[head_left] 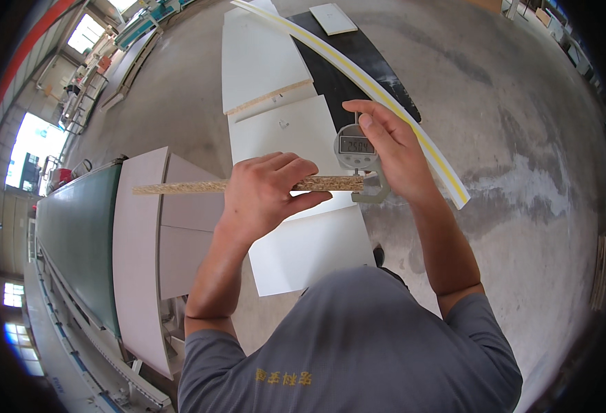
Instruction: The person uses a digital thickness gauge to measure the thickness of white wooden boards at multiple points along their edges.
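My left hand (265, 193) grips a thin chipboard panel (179, 186), held edge-on so its raw brown edge runs left to right. My right hand (392, 148) holds a digital thickness gauge (356, 148) with a round grey body and a small screen. The gauge's jaw (375, 193) clamps the right end of the panel's edge. My thumb rests on the gauge's top. Both forearms rise from the lower edge over my grey shirt.
Several white panels (282, 131) lie on the concrete floor below my hands, beside a black sheet (348, 62) and a long white strip with a yellow line (413, 124). A green conveyor (79, 234) and pale boards (138, 261) stand to the left.
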`<action>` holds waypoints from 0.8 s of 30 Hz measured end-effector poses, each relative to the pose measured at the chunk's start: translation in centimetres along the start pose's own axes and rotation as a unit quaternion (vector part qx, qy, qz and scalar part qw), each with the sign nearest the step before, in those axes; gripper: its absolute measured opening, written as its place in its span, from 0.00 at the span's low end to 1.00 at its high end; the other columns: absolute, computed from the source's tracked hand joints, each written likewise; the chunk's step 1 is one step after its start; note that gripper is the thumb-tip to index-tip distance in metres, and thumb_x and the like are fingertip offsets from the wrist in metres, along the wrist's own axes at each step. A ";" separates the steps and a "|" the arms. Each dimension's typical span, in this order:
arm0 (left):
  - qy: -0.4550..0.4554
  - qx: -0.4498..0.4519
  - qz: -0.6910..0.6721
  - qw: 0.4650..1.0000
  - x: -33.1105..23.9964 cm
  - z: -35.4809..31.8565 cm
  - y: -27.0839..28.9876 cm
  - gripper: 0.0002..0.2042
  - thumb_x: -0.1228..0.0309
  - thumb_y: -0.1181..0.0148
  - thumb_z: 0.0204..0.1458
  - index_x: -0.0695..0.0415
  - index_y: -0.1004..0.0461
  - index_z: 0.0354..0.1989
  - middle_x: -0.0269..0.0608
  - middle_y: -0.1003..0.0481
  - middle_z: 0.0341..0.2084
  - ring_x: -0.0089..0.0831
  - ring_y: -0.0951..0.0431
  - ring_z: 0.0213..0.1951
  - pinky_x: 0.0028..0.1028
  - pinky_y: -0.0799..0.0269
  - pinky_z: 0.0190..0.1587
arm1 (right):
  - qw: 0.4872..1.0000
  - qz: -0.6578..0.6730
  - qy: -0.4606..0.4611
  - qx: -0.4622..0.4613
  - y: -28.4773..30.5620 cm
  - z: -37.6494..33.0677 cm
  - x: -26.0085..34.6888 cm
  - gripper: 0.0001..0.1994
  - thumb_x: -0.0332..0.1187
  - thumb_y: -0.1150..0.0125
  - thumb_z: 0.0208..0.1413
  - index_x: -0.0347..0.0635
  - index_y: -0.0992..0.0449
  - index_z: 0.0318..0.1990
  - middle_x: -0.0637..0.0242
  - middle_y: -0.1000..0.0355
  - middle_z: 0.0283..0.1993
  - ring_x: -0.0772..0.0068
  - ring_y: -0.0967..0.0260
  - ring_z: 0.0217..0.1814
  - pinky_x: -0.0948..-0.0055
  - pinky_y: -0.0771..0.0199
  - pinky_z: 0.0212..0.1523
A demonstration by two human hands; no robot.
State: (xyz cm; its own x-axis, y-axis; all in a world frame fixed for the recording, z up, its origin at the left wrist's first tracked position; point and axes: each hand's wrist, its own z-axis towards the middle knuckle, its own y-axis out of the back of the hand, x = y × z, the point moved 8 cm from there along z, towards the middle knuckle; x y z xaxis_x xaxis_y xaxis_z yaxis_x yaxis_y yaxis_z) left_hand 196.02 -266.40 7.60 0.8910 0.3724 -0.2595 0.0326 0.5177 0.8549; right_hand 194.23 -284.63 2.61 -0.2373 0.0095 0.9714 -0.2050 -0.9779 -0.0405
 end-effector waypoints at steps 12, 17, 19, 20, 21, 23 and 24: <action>-0.002 -0.007 -0.013 1.000 -0.5 -0.8 0.0 0.17 0.62 0.19 0.38 0.54 0.21 0.33 0.34 0.20 0.25 0.30 0.20 0.23 0.28 0.27 0.26 | 0.999 0.039 0.014 0.030 -0.6 0.1 -0.6 0.12 0.37 0.47 0.73 0.38 0.24 0.53 0.82 0.36 0.30 0.91 0.46 0.30 0.84 0.45 0.30; -0.006 -0.009 -0.022 1.000 -0.8 -1.6 -0.1 0.17 0.62 0.18 0.38 0.53 0.21 0.32 0.33 0.20 0.23 0.30 0.21 0.23 0.28 0.28 0.25 | 0.998 0.062 -0.009 0.018 -0.8 -1.2 -0.3 0.11 0.34 0.46 0.72 0.38 0.26 0.54 0.80 0.32 0.30 0.93 0.41 0.30 0.84 0.40 0.31; -0.008 -0.010 -0.021 1.000 -0.9 -2.1 -0.2 0.17 0.62 0.18 0.38 0.53 0.21 0.32 0.33 0.21 0.23 0.30 0.21 0.23 0.28 0.29 0.24 | 0.997 0.071 -0.019 0.026 -1.1 -1.4 -0.3 0.11 0.33 0.46 0.71 0.38 0.26 0.54 0.79 0.30 0.30 0.94 0.38 0.31 0.85 0.38 0.32; -0.009 -0.010 -0.021 1.000 -1.0 -2.4 -0.3 0.17 0.62 0.18 0.38 0.52 0.21 0.32 0.32 0.21 0.23 0.30 0.21 0.23 0.28 0.29 0.24 | 0.996 0.076 -0.023 0.030 -1.2 -1.5 -0.4 0.10 0.32 0.46 0.71 0.38 0.26 0.54 0.78 0.29 0.30 0.94 0.36 0.32 0.85 0.37 0.32; -0.013 -0.010 -0.023 1.000 -1.2 -2.6 -0.4 0.17 0.62 0.18 0.38 0.52 0.21 0.32 0.32 0.21 0.23 0.30 0.21 0.22 0.28 0.29 0.24 | 0.996 0.072 -0.026 0.033 -1.2 -1.7 -0.5 0.10 0.32 0.47 0.71 0.38 0.26 0.54 0.78 0.29 0.29 0.94 0.36 0.32 0.85 0.37 0.32; -0.021 -0.011 -0.026 0.999 -1.6 -2.9 -0.5 0.18 0.62 0.18 0.37 0.53 0.21 0.32 0.32 0.21 0.22 0.29 0.21 0.22 0.28 0.29 0.24 | 0.996 0.067 -0.031 0.040 -1.0 -2.2 -0.6 0.10 0.31 0.47 0.71 0.38 0.26 0.54 0.77 0.28 0.29 0.94 0.35 0.31 0.85 0.37 0.32; -0.029 -0.018 -0.027 0.999 -1.8 -3.0 -0.5 0.18 0.61 0.18 0.37 0.53 0.21 0.32 0.32 0.21 0.22 0.29 0.21 0.22 0.28 0.29 0.24 | 0.996 0.064 -0.037 0.041 -1.0 -2.4 -0.6 0.10 0.30 0.47 0.71 0.38 0.26 0.54 0.77 0.28 0.28 0.94 0.35 0.31 0.85 0.37 0.32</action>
State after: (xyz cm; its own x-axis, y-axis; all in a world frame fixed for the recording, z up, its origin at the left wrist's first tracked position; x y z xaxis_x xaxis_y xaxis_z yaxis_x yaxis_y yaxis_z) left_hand 193.00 -265.00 6.29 0.9129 0.2991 -0.2778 0.0660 0.5634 0.8235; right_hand 192.29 -283.13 1.50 -0.1859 -0.1296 0.9740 -0.0987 -0.9838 -0.1497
